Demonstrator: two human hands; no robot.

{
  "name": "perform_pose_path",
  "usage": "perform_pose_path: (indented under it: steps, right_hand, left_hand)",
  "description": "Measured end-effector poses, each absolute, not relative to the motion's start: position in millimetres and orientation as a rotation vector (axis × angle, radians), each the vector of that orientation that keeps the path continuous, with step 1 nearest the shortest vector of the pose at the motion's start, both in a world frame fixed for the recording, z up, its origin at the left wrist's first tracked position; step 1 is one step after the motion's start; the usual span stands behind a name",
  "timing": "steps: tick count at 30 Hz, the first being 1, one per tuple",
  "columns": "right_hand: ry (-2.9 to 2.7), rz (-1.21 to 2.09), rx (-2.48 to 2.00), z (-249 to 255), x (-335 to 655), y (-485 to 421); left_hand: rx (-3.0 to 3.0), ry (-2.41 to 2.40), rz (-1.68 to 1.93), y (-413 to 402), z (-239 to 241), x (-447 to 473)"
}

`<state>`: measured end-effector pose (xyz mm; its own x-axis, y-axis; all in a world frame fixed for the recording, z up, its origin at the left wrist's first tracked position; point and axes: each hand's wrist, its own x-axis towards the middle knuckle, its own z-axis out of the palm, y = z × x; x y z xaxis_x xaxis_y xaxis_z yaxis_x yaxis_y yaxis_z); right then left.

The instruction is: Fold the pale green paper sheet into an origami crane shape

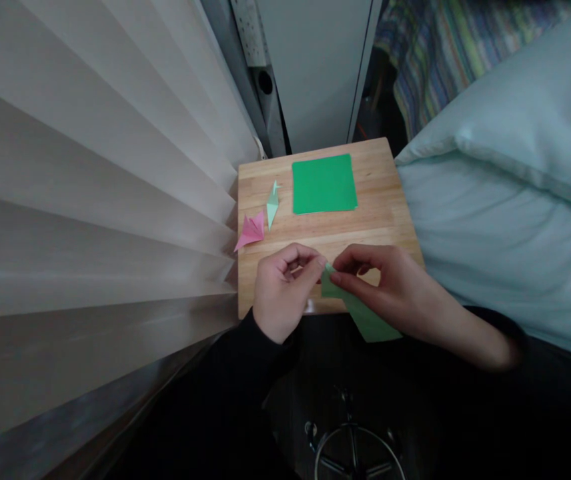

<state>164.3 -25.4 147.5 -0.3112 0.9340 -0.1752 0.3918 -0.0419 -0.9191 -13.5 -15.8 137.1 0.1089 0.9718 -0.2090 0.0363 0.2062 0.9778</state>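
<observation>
Both hands meet over the near edge of a small wooden table (pixel 380 213). My left hand (pixel 280 293) is curled, its fingertips pinching the top corner of a folded green paper (pixel 365 320). My right hand (pixel 390 287) pinches the same paper from the right, its fingers lying across it. The paper's lower part hangs past the table's near edge. A stack of flat green paper squares (pixel 324 183) lies at the far middle of the table. A folded pale green paper figure (pixel 272 204) and a folded pink paper figure (pixel 251 231) sit by the left edge.
Pleated cream blinds (pixel 90 200) fill the left side, touching the table's edge. A pale blue pillow and bedding (pixel 510 200) lie on the right, with a striped blanket (pixel 445 47) beyond. A grey cabinet (pixel 315 67) stands behind the table. A chair's footring (pixel 355 453) shows below.
</observation>
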Motion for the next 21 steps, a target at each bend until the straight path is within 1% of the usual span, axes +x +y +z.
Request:
perform_pose_path:
  steps: [3,10,21]
  right_hand:
    - [-1.651,1.392,-1.365,148.5,163.3,-25.9]
    - [-1.475,1.499,-1.304,151.7,164.0,-26.0]
    - [-1.435,1.552,-1.286,154.3,165.4,-25.6]
  left_hand:
    - [1.155,1.218,0.914,-18.0,139.8,-11.7]
    - [1.088,1.097,0.971,-20.4,133.3,-14.0]
    - [1.031,1.062,0.971,-22.2,133.6,-12.1]
